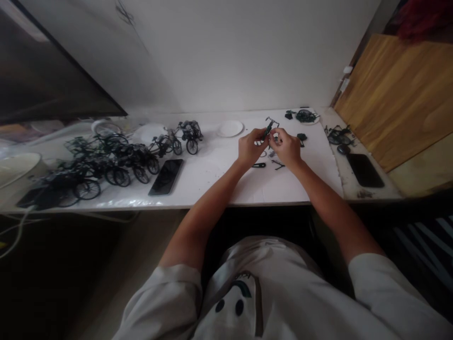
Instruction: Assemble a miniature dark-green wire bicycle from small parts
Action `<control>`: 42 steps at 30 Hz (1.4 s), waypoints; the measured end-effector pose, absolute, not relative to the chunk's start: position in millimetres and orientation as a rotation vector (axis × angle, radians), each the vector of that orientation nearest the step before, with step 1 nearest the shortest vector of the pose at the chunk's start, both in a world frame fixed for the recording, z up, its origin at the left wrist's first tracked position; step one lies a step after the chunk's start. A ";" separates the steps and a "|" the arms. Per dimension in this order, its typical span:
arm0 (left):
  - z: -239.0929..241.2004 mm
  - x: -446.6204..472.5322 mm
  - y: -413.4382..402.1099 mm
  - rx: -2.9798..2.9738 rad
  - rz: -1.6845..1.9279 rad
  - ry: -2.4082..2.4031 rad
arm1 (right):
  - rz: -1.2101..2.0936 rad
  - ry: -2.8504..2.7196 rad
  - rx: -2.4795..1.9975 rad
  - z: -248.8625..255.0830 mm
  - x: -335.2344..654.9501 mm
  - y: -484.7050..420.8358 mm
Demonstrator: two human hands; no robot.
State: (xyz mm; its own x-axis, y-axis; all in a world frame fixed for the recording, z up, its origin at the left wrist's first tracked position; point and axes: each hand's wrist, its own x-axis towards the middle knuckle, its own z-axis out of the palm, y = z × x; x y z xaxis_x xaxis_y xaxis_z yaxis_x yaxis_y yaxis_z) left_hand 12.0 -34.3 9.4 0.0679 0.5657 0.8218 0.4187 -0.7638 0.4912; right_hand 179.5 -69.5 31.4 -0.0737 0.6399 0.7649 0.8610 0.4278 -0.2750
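1. Forearms cross the near edge of the white table, probably propped low to steady the fine finger work.
2. Near left lies a phone, well apart from the hands, perhaps to leave elbow room; near right, a dark slab rests flat.
3. Just beyond, a black tool and a forked part lie below the hands, seemingly kept within easy reach.
4. Above them, the left hand pinches a small bicycle frame, likely holding it firm. The right hand pinches the same frame from its right; whether a tiny piece sits between those fingertips, one cannot tell. The frame tilts with its handlebar on the far side, clear of the fingers.
5. Model bicycles crowd the left from near to far, perhaps grouped to save space.
6. Farther back, a white plate lies left of the hands; at far right, a wheel rests on another plate, probably to keep parts together.
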 end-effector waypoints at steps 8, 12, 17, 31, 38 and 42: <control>9.1 12.8 -35.3 2.158 1.755 0.996 | -0.321 -1.804 -1.279 31.7 181.0 -69.0; 9.7 12.6 -36.2 2.148 1.750 0.981 | -0.288 -1.794 -1.286 31.2 179.8 -69.2; 9.4 12.3 -35.8 2.172 1.723 1.019 | -0.197 -1.770 -1.286 31.5 178.3 -70.3; 9.5 14.1 -36.7 2.142 1.750 0.998 | 0.101 -1.642 -1.094 33.3 174.8 -73.6; 9.2 14.0 -35.7 2.255 1.765 1.111 | 0.081 -1.673 -1.120 37.4 175.2 -77.2; 12.9 15.1 -40.1 2.314 1.766 1.130 | -0.006 -1.709 -1.181 39.5 177.5 -78.6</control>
State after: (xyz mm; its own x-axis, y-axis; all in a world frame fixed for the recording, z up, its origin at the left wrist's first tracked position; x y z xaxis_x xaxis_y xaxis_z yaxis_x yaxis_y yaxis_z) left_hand 15.1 -40.1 12.9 0.0985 0.5472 0.8312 0.5255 -0.7379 0.4235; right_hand 177.5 -78.6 39.5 -0.0055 0.6923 0.7216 0.6975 0.5197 -0.4934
